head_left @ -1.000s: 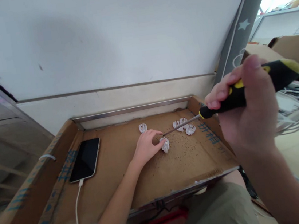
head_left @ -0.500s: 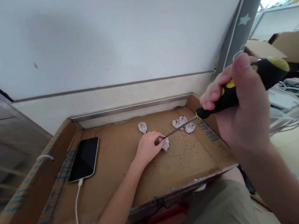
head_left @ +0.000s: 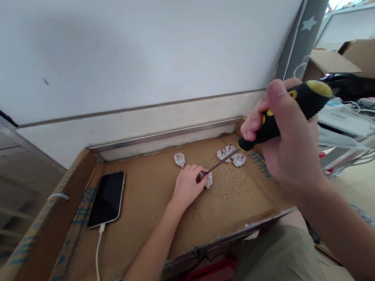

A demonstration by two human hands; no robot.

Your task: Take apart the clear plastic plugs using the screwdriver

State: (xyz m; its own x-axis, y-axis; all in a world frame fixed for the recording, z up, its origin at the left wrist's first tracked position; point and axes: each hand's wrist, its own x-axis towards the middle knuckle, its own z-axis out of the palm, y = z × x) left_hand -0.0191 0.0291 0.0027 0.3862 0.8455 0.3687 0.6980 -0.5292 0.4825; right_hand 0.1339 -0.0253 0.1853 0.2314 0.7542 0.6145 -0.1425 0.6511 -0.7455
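My right hand (head_left: pixel 286 132) is wrapped round the black and yellow handle of a screwdriver (head_left: pixel 264 126). Its long shaft slants down to the left, and the tip meets a small whitish plug piece (head_left: pixel 208 180) on the cardboard. My left hand (head_left: pixel 189 182) pinches that plug piece from the left, close to the screwdriver's tip; the fingers partly cover it. Further back lies one similar plug piece with metal pins (head_left: pixel 179 159). Several more plug pieces (head_left: pixel 239 159) sit together on the right, partly behind the shaft.
A phone (head_left: pixel 107 200) with a white cable (head_left: pixel 99 258) lies on the left of the cardboard tray (head_left: pixel 145 238). Dark specks dot the cardboard near the plug pieces. White cables and boxes (head_left: pixel 347 121) are piled at the right. A white wall rises behind the tray.
My right hand and the screwdriver handle have moved left and slightly down, bringing the handle nearer the plug piece. My left hand keeps its hold in nearly the same place.
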